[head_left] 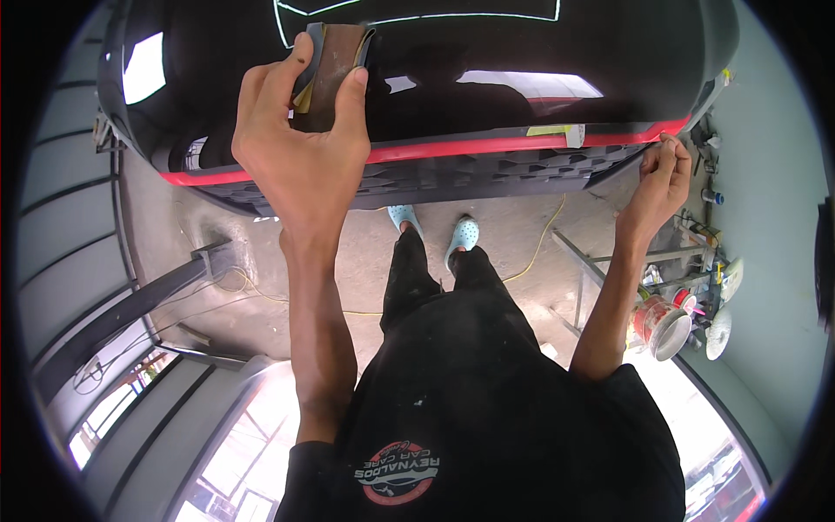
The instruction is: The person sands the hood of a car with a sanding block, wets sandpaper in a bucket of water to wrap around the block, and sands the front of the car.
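My left hand grips a brown sanding block between thumb and fingers. Grey and yellowish sandpaper is folded around the block's sides. It rests against the glossy black car panel, below a white outline drawn on the panel. Along the panel's lower edge runs a red strip, with a dark textured grille beneath. At the right end of this strip, my right hand is closed, thumb and forefinger pinched at the red edge. A small piece of pale tape sticks to the strip near its middle.
Yellow cord lies across the concrete floor around my feet in light blue clogs. A metal stand and clear tubs are at right. A dark beam stands at left.
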Available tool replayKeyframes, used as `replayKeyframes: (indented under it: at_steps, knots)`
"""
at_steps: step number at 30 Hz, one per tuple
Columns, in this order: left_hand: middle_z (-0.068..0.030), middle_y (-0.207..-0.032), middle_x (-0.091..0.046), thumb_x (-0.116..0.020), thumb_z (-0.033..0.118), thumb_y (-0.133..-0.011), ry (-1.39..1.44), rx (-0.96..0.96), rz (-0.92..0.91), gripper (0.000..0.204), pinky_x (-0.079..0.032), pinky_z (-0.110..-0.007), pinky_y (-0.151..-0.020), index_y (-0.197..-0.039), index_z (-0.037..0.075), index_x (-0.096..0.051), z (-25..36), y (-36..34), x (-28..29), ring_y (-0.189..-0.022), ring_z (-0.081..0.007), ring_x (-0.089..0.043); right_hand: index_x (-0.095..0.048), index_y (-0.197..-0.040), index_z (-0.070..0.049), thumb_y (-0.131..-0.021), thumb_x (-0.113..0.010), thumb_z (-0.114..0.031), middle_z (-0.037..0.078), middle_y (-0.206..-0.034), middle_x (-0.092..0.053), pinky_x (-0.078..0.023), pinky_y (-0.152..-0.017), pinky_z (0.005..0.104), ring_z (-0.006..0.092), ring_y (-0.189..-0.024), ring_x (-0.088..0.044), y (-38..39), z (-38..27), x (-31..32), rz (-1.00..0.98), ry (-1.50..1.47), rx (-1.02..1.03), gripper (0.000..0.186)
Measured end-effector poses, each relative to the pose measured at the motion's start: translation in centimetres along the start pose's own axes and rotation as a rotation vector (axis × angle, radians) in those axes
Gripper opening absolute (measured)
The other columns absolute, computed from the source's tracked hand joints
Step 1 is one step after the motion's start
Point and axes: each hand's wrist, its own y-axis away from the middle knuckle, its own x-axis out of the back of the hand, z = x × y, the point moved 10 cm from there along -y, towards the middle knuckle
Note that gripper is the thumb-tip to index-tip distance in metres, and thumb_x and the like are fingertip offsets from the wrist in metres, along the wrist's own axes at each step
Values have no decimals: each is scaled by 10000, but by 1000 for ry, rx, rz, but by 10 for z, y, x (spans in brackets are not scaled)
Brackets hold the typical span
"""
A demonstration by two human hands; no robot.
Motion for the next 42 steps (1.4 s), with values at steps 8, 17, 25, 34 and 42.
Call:
replayKeyframes:
  at_steps: [8, 17, 25, 34, 42]
  knots:
    - [-51, -900, -634, -821, 97, -757, -78, -20, 31, 332, -432, -249, -588, -1052, -17, -718, 2, -3, 2, -689, -127, -546, -608, -1025, -5, -1035, -531, -163, -34, -717, -438, -280, -591, 211, 45, -653, -360, 9, 21, -2, -22, -39, -86, 176]
    - [-24, -944, -646, -825, 125, -784, -84, 17, 46, 346, -433, -210, -593, -1083, -15, -720, -7, 5, -2, -656, -74, -497, -604, -1007, -5, -1032, -527, -148, -29, -705, -434, -293, -602, 218, 49, -659, -374, 6, 32, -1, -17, -62, -103, 165]
    - [-26, -916, -653, -828, 115, -770, -120, -50, 95, 323, -397, -223, -574, -1050, -9, -727, 5, 4, -6, -667, -82, -510, -605, -985, -11, -1033, -524, -154, -26, -705, -439, -286, -598, 221, 50, -655, -367, 5, 32, -2, -11, -32, -107, 171]
    - [-33, -900, -630, -817, 109, -784, -137, -30, 67, 324, -423, -233, -620, -1057, -34, -716, 5, 15, -4, -702, -95, -542, -604, -963, -12, -1035, -518, -154, -23, -702, -436, -280, -594, 227, 55, -648, -358, 8, 42, 13, 41, -83, -125, 181]
    - [-43, -893, -641, -827, 118, -774, -154, -68, 100, 322, -426, -256, -610, -1042, -25, -720, 11, 17, -4, -690, -115, -533, -597, -952, -21, -1041, -497, -163, -25, -699, -419, -280, -601, 230, 58, -654, -353, 16, 43, 16, 27, -44, -140, 195]
